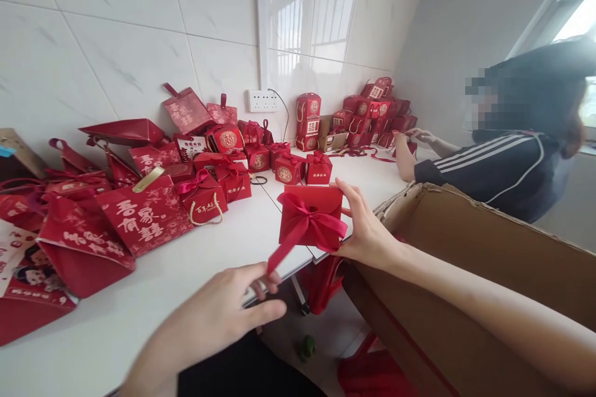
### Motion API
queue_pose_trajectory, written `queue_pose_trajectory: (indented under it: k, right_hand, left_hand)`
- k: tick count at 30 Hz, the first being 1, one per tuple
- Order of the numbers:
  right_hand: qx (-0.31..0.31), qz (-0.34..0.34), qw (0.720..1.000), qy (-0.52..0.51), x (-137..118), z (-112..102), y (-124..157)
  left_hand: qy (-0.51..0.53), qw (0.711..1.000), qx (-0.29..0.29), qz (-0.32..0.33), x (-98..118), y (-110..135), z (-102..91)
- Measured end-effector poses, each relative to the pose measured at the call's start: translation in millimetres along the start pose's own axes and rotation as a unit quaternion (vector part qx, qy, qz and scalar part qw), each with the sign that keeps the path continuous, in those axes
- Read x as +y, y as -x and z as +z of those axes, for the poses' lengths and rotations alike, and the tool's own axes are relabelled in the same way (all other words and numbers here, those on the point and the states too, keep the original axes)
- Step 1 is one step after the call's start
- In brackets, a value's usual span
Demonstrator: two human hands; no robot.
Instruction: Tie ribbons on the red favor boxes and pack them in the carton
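A small red gift box [298, 237] with a magenta ribbon bow [311, 218] on its front is raised above the table's front edge. My right hand [365, 226] grips it from its right side, the thumb below and the fingers at the upper edge and behind. One ribbon tail [285, 250] hangs down to the left. At its lower end is my left hand [233, 301], which touches the tail with its fingertips while the thumb is stretched out apart. How far the tail runs between those fingers is hard to make out.
Many red gift boxes [153, 211] crowd the white table [186, 285] on the left, and others [363, 118] are stacked by the wall. A large open cardboard box [465, 273] stands at my right. Beyond it, a co-worker [493, 161] handles a red box.
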State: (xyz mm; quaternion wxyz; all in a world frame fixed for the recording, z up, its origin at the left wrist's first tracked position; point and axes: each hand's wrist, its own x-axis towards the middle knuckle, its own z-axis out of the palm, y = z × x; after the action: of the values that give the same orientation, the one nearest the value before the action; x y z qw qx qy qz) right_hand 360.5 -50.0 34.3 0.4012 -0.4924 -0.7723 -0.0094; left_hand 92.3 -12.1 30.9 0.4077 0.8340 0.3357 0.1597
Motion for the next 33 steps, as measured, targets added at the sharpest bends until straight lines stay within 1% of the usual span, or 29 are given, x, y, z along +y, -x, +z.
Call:
queue_pose_trajectory:
  k: [1,3,4,5,6,7,9,10,11,13,15,17,19,21,24,26,28,29,31,33]
  right_hand:
    - [0.001,-0.004,1.0,0.003,2,0,0]
    - [-0.001,-0.012,1.0,0.011,5,-1,1]
    - [-0.005,-0.015,1.0,0.015,6,-1,1]
    - [-0.01,-0.019,1.0,0.018,7,0,2]
    - [-0.013,-0.022,0.999,0.019,7,0,2]
    - [-0.016,-0.027,0.999,0.019,8,1,2]
    - [-0.016,-0.033,0.999,0.017,8,2,1]
    - [-0.016,-0.036,0.999,0.016,8,3,1]
    - [-0.015,-0.039,0.999,0.014,8,3,1]
    - [-0.012,-0.041,0.999,0.008,8,1,1]
    - [-0.016,-0.032,0.999,0.003,6,-1,0]
    - [-0.024,-0.02,0.999,-0.007,2,-4,0]
    - [-0.036,-0.015,0.999,-0.02,-1,-6,1]
    - [-0.045,-0.017,0.998,-0.03,-4,-7,1]
    - [-0.05,-0.02,0.998,-0.038,-5,-7,2]
    - [-0.046,-0.022,0.998,-0.042,-6,-7,2]
    - [-0.038,-0.025,0.998,-0.039,-6,-8,2]
    - [-0.033,-0.027,0.999,-0.034,-6,-8,2]
    - [-0.023,-0.033,0.999,-0.023,-8,-8,1]
    - [-0.013,-0.043,0.999,-0.016,-10,-9,1]
  left_hand:
    - [-0.03,1.0,0.0,-0.008,-4,1,-12.1]
    - [-0.085,0.991,0.091,-0.041,-4,-1,-32.9]
    - [-0.102,0.982,0.152,-0.044,-1,-4,-39.5]
    - [-0.108,0.972,0.207,-0.03,5,-10,-43.0]
    - [-0.104,0.964,0.246,-0.001,13,-17,-43.2]
    - [-0.093,0.959,0.266,0.04,20,-24,-40.6]
    - [-0.074,0.954,0.266,0.117,31,-39,-29.5]
    - [-0.063,0.952,0.263,0.142,34,-44,-22.3]
    - [-0.05,0.95,0.266,0.153,36,-48,-14.8]
    - [-0.007,0.946,0.289,0.145,35,-49,-1.0]
    - [0.05,0.944,0.305,0.112,33,-46,10.2]
    - [0.103,0.946,0.298,0.079,30,-41,18.4]
    - [0.141,0.948,0.282,0.05,28,-38,24.0]
    - [0.169,0.946,0.275,0.035,26,-37,27.8]
    - [0.192,0.939,0.283,0.044,25,-37,31.9]
    - [0.177,0.934,0.305,0.061,28,-36,35.1]
    - [0.121,0.923,0.352,0.093,33,-32,39.6]
    - [0.082,0.913,0.38,0.124,37,-30,42.4]
    - [-0.009,0.881,0.424,0.21,44,-26,48.6]
    - [-0.087,0.845,0.439,0.293,50,-24,54.7]
